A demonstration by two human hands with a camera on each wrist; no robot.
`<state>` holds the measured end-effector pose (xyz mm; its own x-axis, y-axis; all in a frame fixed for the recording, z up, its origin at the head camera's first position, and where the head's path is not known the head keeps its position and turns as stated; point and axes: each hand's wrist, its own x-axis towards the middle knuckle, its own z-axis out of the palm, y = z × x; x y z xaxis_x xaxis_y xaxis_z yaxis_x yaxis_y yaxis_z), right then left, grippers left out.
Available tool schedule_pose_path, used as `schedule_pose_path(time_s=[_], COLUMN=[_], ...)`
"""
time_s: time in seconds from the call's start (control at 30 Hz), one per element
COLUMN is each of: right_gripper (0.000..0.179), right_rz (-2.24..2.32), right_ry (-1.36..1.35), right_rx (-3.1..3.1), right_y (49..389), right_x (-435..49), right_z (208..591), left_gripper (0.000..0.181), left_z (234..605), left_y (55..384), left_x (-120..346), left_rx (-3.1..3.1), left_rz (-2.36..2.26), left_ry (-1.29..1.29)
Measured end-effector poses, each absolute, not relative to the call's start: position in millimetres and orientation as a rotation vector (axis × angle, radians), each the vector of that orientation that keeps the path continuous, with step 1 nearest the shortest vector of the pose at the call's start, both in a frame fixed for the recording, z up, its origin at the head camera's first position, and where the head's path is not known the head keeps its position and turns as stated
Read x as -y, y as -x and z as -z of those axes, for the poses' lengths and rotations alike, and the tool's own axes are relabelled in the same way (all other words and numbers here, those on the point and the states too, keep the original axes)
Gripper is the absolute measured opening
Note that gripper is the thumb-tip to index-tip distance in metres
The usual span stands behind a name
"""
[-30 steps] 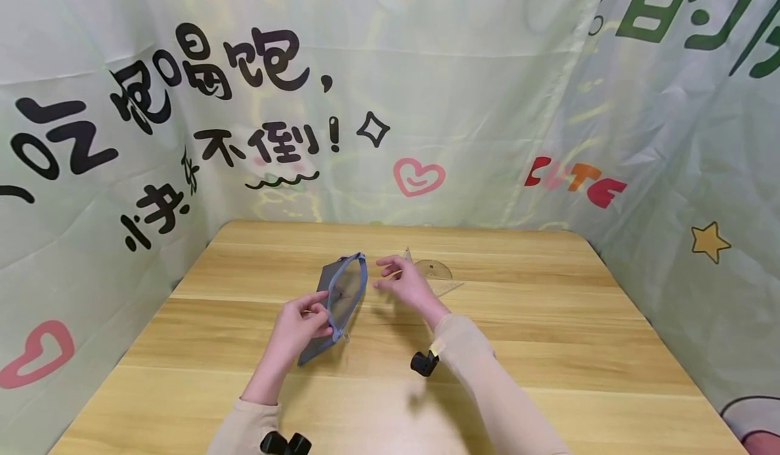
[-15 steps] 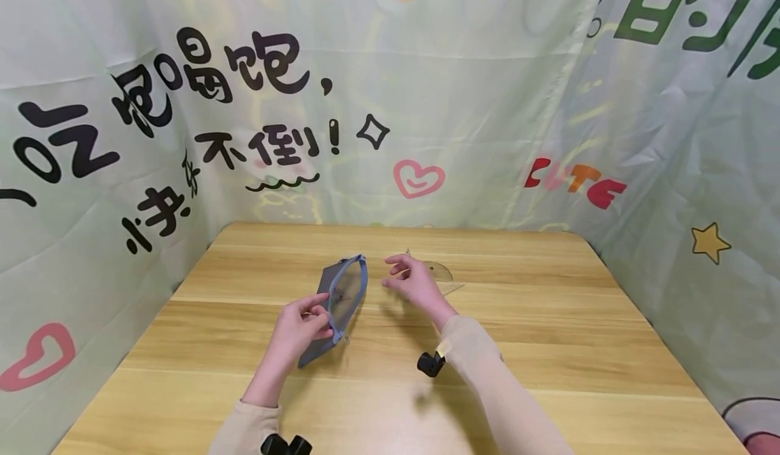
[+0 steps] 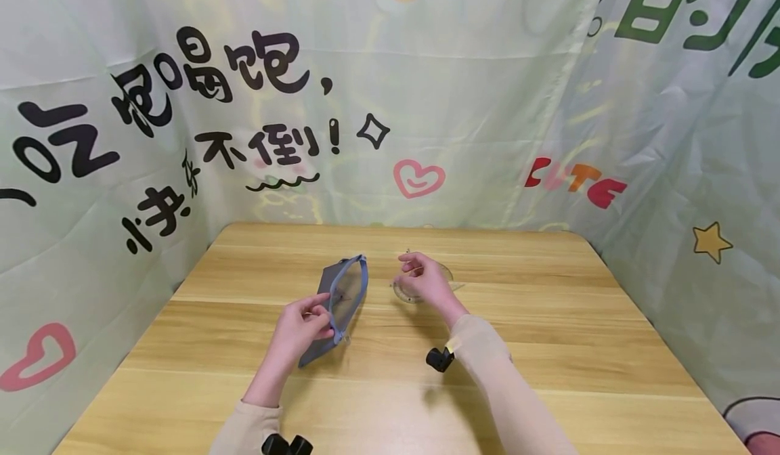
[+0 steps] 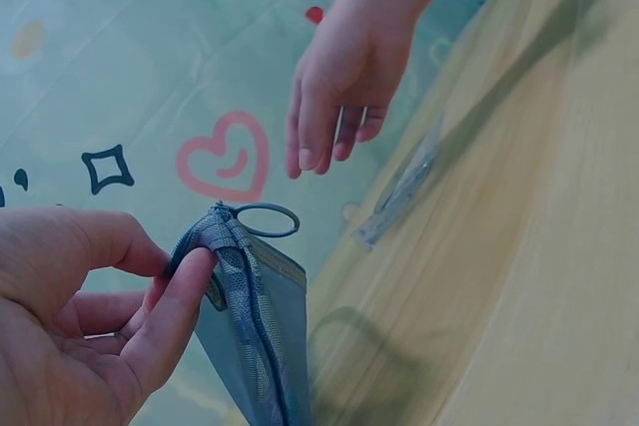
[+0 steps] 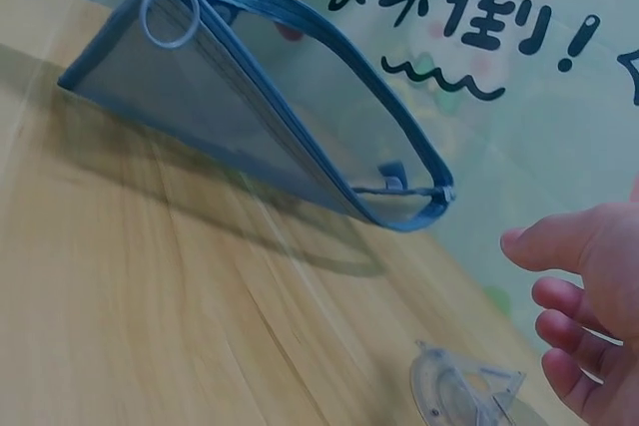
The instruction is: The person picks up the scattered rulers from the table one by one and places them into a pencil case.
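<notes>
My left hand (image 3: 298, 323) pinches the edge of a grey-blue mesh zip pouch (image 5: 230, 117), fingers at one end of its blue zip. The pouch stands tilted, its mouth gaping towards the right, with a ring pull (image 5: 170, 15) at the near end. My right hand (image 3: 426, 282) is over the clear plastic drawing tools, fingers loosely bent and nothing between them in the right wrist view. Under it lie a clear protractor (image 5: 439, 386) and a clear set square (image 5: 496, 386), overlapping. In the head view, the hand partly hides them.
Everything is on a light wooden table (image 3: 487, 387). A printed cloth backdrop (image 3: 475, 103) hangs behind and along both sides. Black wrist cameras (image 3: 440, 359) sit on both sleeves. The pouch casts a shadow on the wood.
My right hand has drawn away from the pouch's mouth, moving right over the clear plastic tools. A curved clear rim now shows below it. My left hand and the pouch have kept their place.
</notes>
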<state>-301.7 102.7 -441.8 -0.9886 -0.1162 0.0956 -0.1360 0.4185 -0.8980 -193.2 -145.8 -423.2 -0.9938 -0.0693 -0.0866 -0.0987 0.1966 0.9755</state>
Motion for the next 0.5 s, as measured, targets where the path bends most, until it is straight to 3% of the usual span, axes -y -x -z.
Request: schedule_pose_path(time_s=[0.5], right_gripper=[0.039], right_rz=[-1.569], right_ry=[-0.263], right_rx=[2.604], right_y=[311.8], right_x=[-125.1], right_z=[459.1], left_gripper=[0.047], left_z=[422.2], left_y=[193.4], left_x=[145.9], left_rx=[-2.422], left_rz=[-1.962], left_ry=[0.166])
